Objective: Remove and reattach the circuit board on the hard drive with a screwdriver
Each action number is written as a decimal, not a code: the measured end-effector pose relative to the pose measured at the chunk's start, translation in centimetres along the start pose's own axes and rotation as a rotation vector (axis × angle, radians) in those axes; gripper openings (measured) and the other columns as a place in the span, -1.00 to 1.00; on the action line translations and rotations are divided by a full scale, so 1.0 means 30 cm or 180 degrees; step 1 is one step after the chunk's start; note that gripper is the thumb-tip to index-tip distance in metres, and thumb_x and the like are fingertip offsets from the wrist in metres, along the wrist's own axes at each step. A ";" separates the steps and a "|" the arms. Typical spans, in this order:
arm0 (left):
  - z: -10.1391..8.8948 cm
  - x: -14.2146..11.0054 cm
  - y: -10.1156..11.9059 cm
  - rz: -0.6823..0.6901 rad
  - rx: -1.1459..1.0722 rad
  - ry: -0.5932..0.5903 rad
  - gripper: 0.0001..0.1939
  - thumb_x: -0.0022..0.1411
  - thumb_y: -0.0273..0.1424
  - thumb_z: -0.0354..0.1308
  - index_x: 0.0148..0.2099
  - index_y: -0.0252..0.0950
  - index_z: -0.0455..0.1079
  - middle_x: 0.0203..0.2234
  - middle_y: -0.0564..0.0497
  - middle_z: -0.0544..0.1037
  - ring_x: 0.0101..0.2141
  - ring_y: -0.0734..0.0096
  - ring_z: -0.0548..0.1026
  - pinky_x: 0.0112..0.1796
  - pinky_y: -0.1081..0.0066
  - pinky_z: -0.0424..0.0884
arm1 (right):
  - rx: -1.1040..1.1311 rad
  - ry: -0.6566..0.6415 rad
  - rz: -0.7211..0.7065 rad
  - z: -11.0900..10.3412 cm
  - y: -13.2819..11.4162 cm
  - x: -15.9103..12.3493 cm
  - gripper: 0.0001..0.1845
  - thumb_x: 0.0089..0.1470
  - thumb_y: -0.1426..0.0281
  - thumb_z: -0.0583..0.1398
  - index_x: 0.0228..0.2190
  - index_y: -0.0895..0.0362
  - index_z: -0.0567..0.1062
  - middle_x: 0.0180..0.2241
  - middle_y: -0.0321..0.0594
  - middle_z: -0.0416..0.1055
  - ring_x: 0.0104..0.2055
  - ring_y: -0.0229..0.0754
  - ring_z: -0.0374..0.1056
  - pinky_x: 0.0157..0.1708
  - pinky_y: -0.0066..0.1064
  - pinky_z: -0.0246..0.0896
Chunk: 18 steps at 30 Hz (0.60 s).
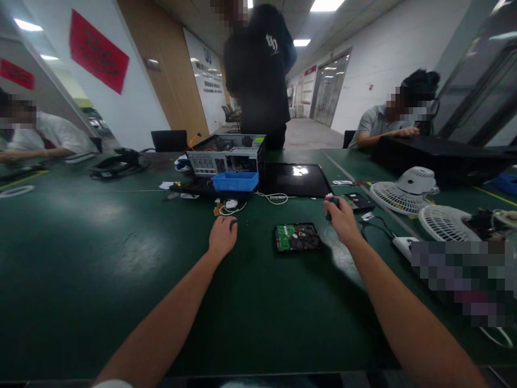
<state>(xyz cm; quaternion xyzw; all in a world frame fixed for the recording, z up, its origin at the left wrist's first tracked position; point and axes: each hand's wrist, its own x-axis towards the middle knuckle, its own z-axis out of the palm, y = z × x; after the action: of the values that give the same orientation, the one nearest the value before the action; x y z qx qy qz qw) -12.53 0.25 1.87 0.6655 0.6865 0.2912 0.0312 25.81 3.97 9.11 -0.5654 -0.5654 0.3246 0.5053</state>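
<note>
Right hand: fingers clamped on screwdriver, likely for control; hard drive left of them. Left hand: finger closure indiscernible.

Right hand: wrapped around green-handled tool, hiding part of handle; tool's tip blurred. Left hand: fingertips turned out of sight. Dark device, partly masked by right hand. Forearms, cut off by lower edge. Standing person: head pixelated, cropped by upper edge. Item beside white power strip: pixelated. Wall-panel lettering: too small to read.
</note>
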 end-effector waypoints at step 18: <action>0.093 0.035 0.065 0.0245 0.0279 -0.0440 -0.85 0.43 -0.29 0.11 -0.12 -0.20 0.48 -0.14 -0.12 0.51 -0.07 0.09 0.48 -0.04 0.18 0.42 | 0.0366 -0.1260 0.0917 -0.043 0.160 -0.004 -0.65 0.05 0.32 0.34 -0.10 0.12 0.53 -0.47 -0.25 0.44 -0.54 -0.31 0.30 -0.72 -0.58 -0.18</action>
<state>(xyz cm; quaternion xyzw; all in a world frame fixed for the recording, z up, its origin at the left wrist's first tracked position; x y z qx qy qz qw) -9.69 2.13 0.80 0.7106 0.6687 0.2152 0.0382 28.49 4.31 4.92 -0.5359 -0.5475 0.5292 0.3647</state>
